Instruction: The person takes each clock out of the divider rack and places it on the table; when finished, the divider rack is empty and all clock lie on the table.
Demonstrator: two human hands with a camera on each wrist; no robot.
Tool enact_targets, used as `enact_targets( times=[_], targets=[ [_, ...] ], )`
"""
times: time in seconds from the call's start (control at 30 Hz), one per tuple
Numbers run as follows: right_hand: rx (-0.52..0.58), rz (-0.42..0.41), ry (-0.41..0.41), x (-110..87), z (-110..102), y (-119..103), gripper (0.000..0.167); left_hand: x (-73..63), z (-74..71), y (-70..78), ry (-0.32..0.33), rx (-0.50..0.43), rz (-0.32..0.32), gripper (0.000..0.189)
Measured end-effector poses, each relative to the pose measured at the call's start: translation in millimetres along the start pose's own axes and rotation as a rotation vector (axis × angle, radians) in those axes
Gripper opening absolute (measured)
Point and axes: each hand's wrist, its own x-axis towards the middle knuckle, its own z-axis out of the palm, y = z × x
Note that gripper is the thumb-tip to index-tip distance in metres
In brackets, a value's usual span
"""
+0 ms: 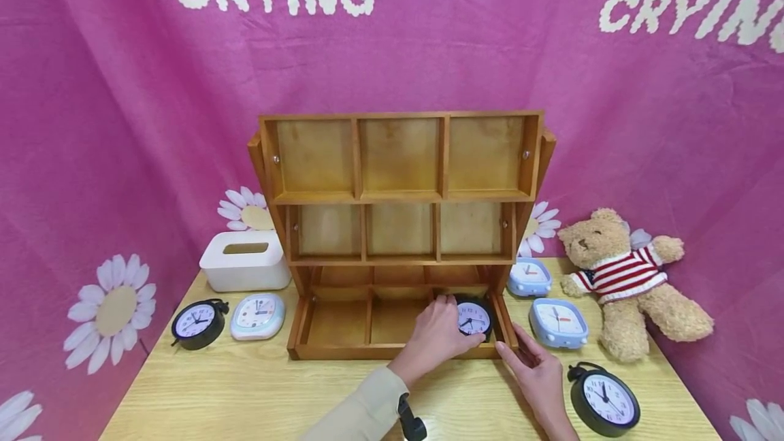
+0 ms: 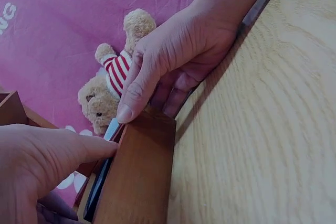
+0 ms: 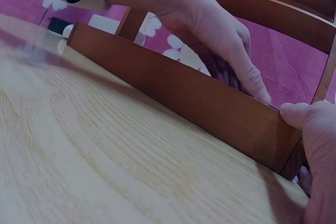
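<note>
In the lower right compartment of a three-tier wooden shelf [image 1: 401, 199] sits a black round alarm clock [image 1: 474, 318], its face turned outward. My left hand [image 1: 437, 335] holds that clock by its left and lower rim, thumb along the bottom. From the left wrist view only a thin dark edge of the clock shows behind the front board, beside the left thumb. My right hand [image 1: 539, 380] grips the shelf's front right corner. Its thumb [image 3: 296, 114] lies over the top edge in the right wrist view, while the fingers go round the outer side, partly hidden.
Two blue square clocks [image 1: 559, 323] and another black alarm clock [image 1: 605, 400] lie on the right, near a teddy bear [image 1: 631, 278]. Leftward are a white tissue box [image 1: 245, 271], a pale blue clock [image 1: 258, 316] and a black alarm clock [image 1: 199, 324].
</note>
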Motion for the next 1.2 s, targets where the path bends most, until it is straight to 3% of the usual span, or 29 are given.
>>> enact_targets(
  times=[0.17,0.5,1.03,1.2],
  targets=[
    [0.021,-0.002,0.005,1.6,-0.4,0.3,0.052,5.6,-1.3,4.4,-0.027,0.005,-0.04,0.07],
    [0.03,0.013,-0.004,4.2,-1.7,-3.8,0.053,17.3,-0.2,3.6,-0.076,-0.047,-0.029,0.064],
    [0.058,-0.002,-0.014,3.3,-1.5,1.4,0.053,18.1,12.5,-4.1,0.073,-0.034,0.026,0.077],
    [0.056,-0.004,-0.002,2.6,-0.8,2.4,0.052,17.7,10.1,-4.2,0.082,-0.037,0.035,0.079]
  ],
)
